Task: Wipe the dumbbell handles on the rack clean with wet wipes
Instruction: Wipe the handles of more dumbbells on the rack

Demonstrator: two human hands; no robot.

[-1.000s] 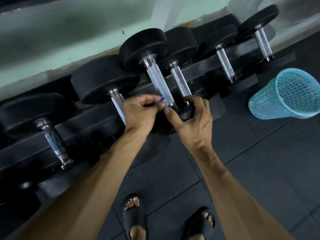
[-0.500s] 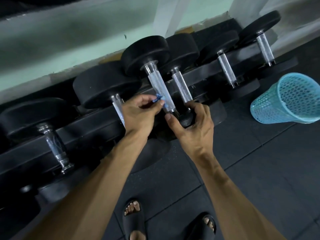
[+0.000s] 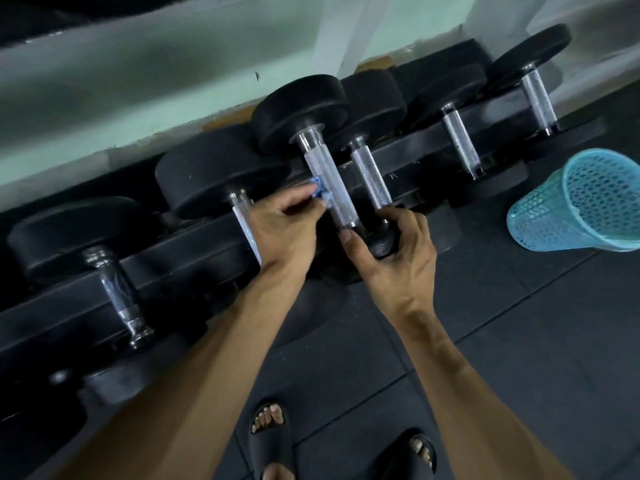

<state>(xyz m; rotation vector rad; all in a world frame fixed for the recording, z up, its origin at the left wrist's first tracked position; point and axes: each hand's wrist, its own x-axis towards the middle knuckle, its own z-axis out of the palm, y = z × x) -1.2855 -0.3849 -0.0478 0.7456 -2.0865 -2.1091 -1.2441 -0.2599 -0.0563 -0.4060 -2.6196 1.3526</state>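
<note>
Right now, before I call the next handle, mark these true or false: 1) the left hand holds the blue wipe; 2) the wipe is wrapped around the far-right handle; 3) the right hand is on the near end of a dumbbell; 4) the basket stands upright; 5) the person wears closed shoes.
1) True. The left hand pinches the blue wipe beside the knurled handle.
2) False. The wipe sits at the side of a middle handle, not wrapped around it.
3) True. The right hand grips the near end of a dumbbell.
4) False. The blue mesh basket lies tipped on the floor.
5) False. Open-toed black slides show the toes.
</note>
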